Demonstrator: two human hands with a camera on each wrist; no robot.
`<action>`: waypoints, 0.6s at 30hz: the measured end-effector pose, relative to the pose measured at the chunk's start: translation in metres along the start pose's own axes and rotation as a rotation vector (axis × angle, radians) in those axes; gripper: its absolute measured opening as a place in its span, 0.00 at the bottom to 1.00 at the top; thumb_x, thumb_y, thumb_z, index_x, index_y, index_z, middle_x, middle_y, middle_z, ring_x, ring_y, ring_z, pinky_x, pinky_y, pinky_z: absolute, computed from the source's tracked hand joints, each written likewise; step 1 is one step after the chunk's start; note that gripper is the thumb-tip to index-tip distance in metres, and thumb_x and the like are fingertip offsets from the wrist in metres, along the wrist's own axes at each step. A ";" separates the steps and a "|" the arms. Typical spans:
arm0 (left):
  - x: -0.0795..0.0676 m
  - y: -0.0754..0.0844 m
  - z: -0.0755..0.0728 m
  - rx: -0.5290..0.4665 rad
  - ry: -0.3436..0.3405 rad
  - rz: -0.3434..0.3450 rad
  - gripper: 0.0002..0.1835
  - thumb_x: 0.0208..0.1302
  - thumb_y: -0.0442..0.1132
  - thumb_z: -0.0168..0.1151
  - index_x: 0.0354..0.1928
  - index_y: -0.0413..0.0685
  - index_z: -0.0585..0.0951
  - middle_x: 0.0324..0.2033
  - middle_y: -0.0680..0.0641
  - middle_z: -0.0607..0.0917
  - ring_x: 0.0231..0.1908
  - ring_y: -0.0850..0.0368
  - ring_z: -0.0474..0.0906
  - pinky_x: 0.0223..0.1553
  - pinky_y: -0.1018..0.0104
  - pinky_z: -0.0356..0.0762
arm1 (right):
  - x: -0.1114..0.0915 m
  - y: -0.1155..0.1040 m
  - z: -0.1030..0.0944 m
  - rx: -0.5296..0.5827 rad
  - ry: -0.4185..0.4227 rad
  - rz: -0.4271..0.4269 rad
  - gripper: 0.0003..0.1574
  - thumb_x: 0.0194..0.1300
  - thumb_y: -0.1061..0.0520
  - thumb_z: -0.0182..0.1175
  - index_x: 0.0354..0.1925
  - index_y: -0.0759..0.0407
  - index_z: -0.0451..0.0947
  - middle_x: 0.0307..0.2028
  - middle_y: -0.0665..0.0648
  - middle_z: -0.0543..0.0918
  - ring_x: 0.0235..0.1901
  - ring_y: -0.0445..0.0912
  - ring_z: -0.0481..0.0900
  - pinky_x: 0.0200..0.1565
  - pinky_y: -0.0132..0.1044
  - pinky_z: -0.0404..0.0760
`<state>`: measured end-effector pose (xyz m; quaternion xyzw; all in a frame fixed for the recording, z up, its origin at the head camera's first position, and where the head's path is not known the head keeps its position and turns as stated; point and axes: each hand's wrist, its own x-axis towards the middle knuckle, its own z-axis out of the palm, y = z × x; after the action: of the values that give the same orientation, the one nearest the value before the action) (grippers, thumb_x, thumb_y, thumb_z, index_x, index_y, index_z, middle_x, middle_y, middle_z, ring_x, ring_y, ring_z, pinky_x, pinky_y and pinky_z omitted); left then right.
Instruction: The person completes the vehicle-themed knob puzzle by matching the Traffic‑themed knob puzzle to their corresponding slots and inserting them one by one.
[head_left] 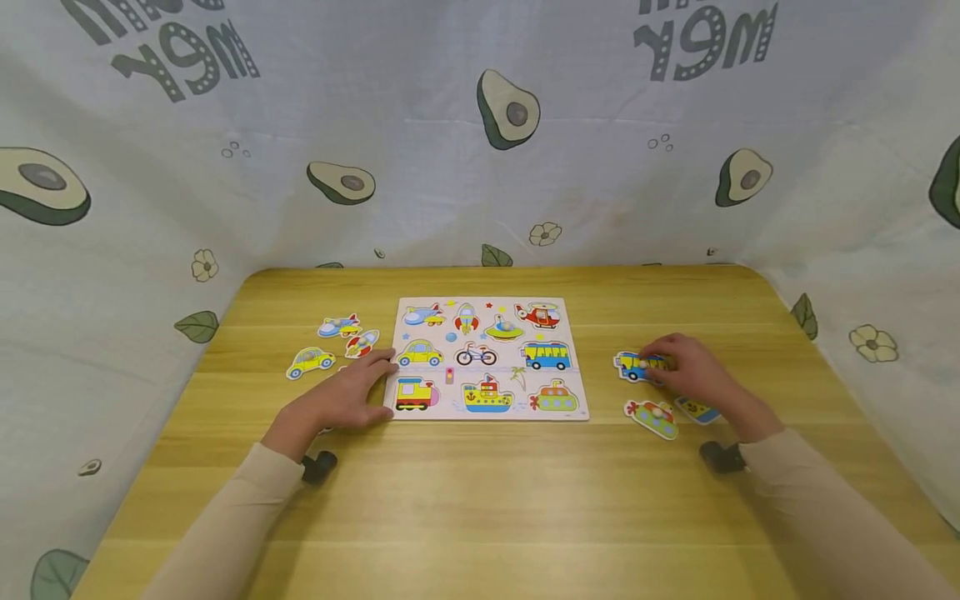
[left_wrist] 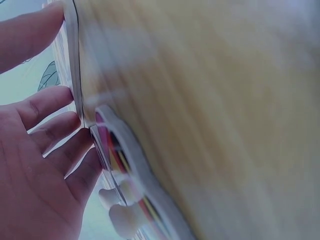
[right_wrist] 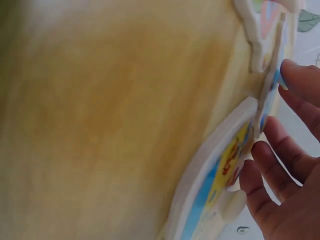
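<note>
A wooden vehicle puzzle board [head_left: 450, 400] lies on the table with pictures in its recesses. My left hand [head_left: 345, 392] rests at the board's left edge, fingers spread and touching it; in the left wrist view the hand [left_wrist: 40, 165] is beside the board edge [left_wrist: 75, 60]. To the board's right, my right hand [head_left: 697, 371] pinches the blue bus piece [head_left: 628, 367] at its knob with thumb and forefinger. The right wrist view shows that hand [right_wrist: 290, 185] beside the bus piece [right_wrist: 270, 95], seen edge-on. Below it are a submarine piece [head_left: 652, 418] and a partly hidden boat piece [head_left: 697, 410].
Left of the board lie an airplane piece [head_left: 340, 326], a rocket piece [head_left: 362, 344] and a yellow car piece [head_left: 311, 362]. More pieces are partly covered by my left hand. The wooden table [head_left: 480, 517] meets an avocado-print cloth [head_left: 420, 225] at the back.
</note>
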<state>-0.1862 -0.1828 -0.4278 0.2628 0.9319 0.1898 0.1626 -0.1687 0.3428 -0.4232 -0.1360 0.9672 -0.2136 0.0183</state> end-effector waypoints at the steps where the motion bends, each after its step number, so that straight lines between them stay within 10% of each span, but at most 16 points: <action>1: 0.000 0.000 0.000 0.002 0.002 0.001 0.37 0.59 0.45 0.67 0.70 0.41 0.68 0.76 0.41 0.59 0.75 0.39 0.57 0.73 0.42 0.60 | 0.000 0.000 0.001 0.001 -0.002 0.001 0.16 0.62 0.59 0.67 0.48 0.63 0.83 0.52 0.75 0.79 0.52 0.69 0.76 0.52 0.66 0.74; 18: 0.000 0.001 -0.001 -0.001 -0.009 -0.006 0.37 0.60 0.45 0.66 0.70 0.41 0.67 0.77 0.41 0.57 0.75 0.38 0.56 0.73 0.42 0.60 | 0.001 -0.004 0.003 0.005 -0.013 0.047 0.13 0.65 0.59 0.64 0.48 0.61 0.84 0.54 0.75 0.76 0.53 0.69 0.72 0.53 0.66 0.72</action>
<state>-0.1858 -0.1825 -0.4269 0.2610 0.9319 0.1886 0.1672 -0.1681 0.3381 -0.4242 -0.1148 0.9695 -0.2146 0.0301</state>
